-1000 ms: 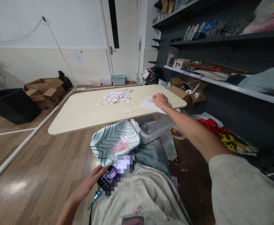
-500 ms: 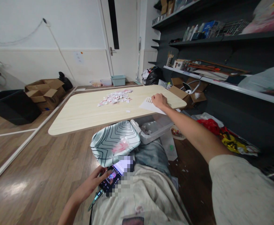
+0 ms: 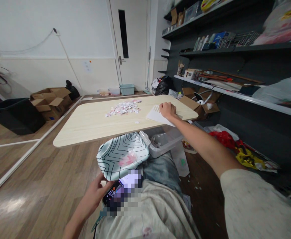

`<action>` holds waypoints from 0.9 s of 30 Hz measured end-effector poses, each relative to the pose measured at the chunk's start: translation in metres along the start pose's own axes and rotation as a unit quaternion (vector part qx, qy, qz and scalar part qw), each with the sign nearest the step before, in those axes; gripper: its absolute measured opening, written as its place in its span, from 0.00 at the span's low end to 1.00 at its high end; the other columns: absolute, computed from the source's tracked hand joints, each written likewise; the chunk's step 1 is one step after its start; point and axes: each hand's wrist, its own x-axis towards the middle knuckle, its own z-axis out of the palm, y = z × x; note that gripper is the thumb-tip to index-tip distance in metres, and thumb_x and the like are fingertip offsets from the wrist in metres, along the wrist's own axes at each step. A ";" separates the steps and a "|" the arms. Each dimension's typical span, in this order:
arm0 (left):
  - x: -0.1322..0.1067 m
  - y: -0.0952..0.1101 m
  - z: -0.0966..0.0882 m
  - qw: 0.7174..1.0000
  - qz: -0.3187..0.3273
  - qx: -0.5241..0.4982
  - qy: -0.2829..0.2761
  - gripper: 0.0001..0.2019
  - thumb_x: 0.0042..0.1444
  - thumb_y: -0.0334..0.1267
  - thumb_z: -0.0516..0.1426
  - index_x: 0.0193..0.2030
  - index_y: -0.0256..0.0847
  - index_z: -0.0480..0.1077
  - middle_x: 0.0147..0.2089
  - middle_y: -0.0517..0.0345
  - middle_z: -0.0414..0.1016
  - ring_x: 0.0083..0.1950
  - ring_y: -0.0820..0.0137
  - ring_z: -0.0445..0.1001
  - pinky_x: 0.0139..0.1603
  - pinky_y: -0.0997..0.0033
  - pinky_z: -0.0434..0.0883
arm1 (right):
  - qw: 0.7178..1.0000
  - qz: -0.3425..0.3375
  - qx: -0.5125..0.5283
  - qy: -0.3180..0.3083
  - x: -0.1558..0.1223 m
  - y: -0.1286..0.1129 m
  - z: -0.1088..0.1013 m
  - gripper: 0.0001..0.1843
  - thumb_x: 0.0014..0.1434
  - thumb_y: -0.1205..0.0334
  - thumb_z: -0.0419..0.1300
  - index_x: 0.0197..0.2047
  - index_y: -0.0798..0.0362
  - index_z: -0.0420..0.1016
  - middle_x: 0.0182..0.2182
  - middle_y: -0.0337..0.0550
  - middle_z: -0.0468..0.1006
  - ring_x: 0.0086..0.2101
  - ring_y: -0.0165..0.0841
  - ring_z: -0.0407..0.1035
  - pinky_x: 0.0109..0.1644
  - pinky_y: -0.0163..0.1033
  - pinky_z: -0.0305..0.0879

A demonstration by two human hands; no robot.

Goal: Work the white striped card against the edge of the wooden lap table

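My left hand (image 3: pixel 95 192) is closed around the lower left edge of a smartphone (image 3: pixel 112 192) with a lit screen, which lies over my lap; its fingertips are partly hidden behind the phone. A cable hangs from the phone's lower end. On the table, my right hand (image 3: pixel 168 110) rests with curled fingers on a white sheet (image 3: pixel 155 115) that has a row of cut-out slots. Its fingertips are hidden from me. Left of the sheet lies a heap of small white and pink paper pieces (image 3: pixel 124 108), with a single loose piece (image 3: pixel 137 122) nearer the front edge.
The pale wooden table (image 3: pixel 85 126) spans the middle. Over my legs sit a patterned cushion (image 3: pixel 120 149) with a pink plastic packet (image 3: pixel 128 158) and a clear plastic box (image 3: pixel 164 142) holding scraps. Dark shelves (image 3: pixel 235 49) line the right; a black bin (image 3: pixel 13 116) and cardboard boxes (image 3: pixel 50 103) stand left.
My left hand's finger has come off the phone screen, and the hand now grips the phone's edge. The screen picture differs. My right hand stays on the sheet. The view has tilted slightly up.
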 end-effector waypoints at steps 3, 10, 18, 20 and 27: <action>0.003 0.002 0.002 1.000 -0.002 -0.012 -0.016 0.45 0.60 0.88 0.69 0.57 0.45 0.91 0.56 0.43 0.96 0.54 0.41 0.93 0.61 0.44 0.90 | 1.000 -0.029 -0.005 0.004 -0.001 -0.012 -0.002 0.35 0.94 0.56 0.48 0.75 0.59 0.95 0.71 0.73 0.92 0.72 0.56 0.88 0.75 0.49 0.79; 0.018 0.000 -0.010 0.999 0.034 0.020 0.031 0.45 0.61 0.85 0.70 0.61 0.43 0.91 0.64 0.36 0.97 0.65 0.34 0.92 0.69 0.36 0.88 | 0.994 -0.109 -0.017 0.013 -0.009 -0.047 -0.018 0.37 0.96 0.53 0.46 0.75 0.57 0.96 0.69 0.71 0.93 0.72 0.58 0.88 0.76 0.51 0.78; 0.038 0.012 -0.018 0.998 0.054 0.013 -0.002 0.46 0.55 0.79 0.74 0.66 0.42 0.90 0.71 0.32 0.95 0.74 0.26 0.90 0.82 0.29 0.83 | 0.989 -0.140 -0.046 0.028 -0.012 -0.059 -0.025 0.37 0.96 0.54 0.46 0.73 0.58 0.97 0.66 0.73 0.94 0.71 0.59 0.89 0.74 0.52 0.79; 0.043 0.019 -0.019 0.998 0.059 0.018 -0.002 0.48 0.53 0.78 0.75 0.69 0.43 0.90 0.70 0.33 0.95 0.76 0.24 0.89 0.84 0.25 0.80 | 0.988 -0.144 -0.057 0.026 -0.012 -0.059 -0.027 0.37 0.96 0.55 0.46 0.73 0.59 0.97 0.66 0.73 0.94 0.71 0.59 0.89 0.73 0.52 0.79; 0.043 0.036 -0.028 0.998 0.049 0.040 -0.029 0.53 0.49 0.84 0.75 0.67 0.43 0.89 0.70 0.31 0.94 0.79 0.24 0.86 0.84 0.29 0.82 | 0.981 -0.179 -0.078 0.018 -0.005 -0.046 -0.030 0.38 0.96 0.52 0.46 0.72 0.59 0.98 0.65 0.73 0.95 0.69 0.59 0.90 0.73 0.51 0.78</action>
